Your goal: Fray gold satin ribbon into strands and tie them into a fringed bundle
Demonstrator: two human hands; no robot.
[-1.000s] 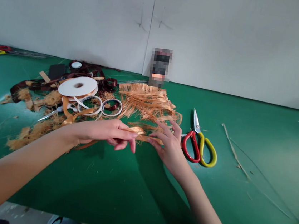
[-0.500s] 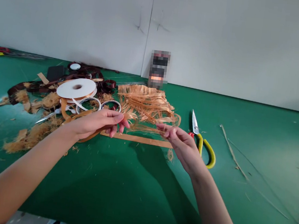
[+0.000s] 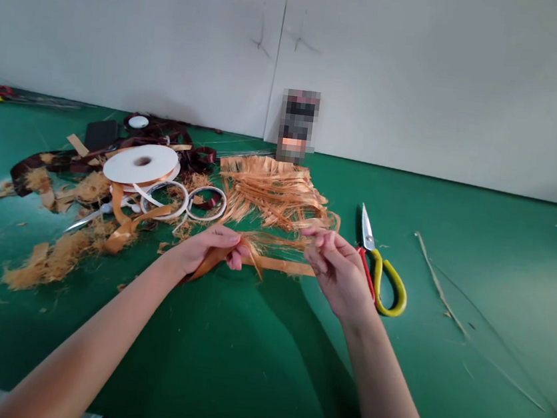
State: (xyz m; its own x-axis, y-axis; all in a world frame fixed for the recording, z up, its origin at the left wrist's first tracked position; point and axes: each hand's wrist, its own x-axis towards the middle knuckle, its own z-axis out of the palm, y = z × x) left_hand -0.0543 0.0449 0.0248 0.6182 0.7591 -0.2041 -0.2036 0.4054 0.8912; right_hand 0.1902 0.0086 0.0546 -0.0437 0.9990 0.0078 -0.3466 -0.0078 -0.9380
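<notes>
My left hand (image 3: 214, 247) is closed in a pinch on a length of golden-brown ribbon (image 3: 206, 265). The ribbon's frayed end sticks out past the thumb, and fine loose threads (image 3: 277, 241) stretch from it towards the right. At their other end my right hand (image 3: 336, 264) pinches the threads between thumb and fingers. Beneath both hands a flat tan strip (image 3: 277, 264) lies on the green table. Just beyond them is a heap of fringed ribbon pieces (image 3: 271, 188).
Scissors (image 3: 377, 267) with yellow and red handles lie close to my right hand. A white ribbon spool (image 3: 140, 163), tape rolls (image 3: 207, 203), dark brown ribbon (image 3: 65, 164) and frayed scraps (image 3: 59, 254) crowd the left side. A pale wall (image 3: 424, 78) borders the table's back.
My left hand has shifted right and slightly down with the ribbon, closer to my right hand. My right fingers have curled in more.
</notes>
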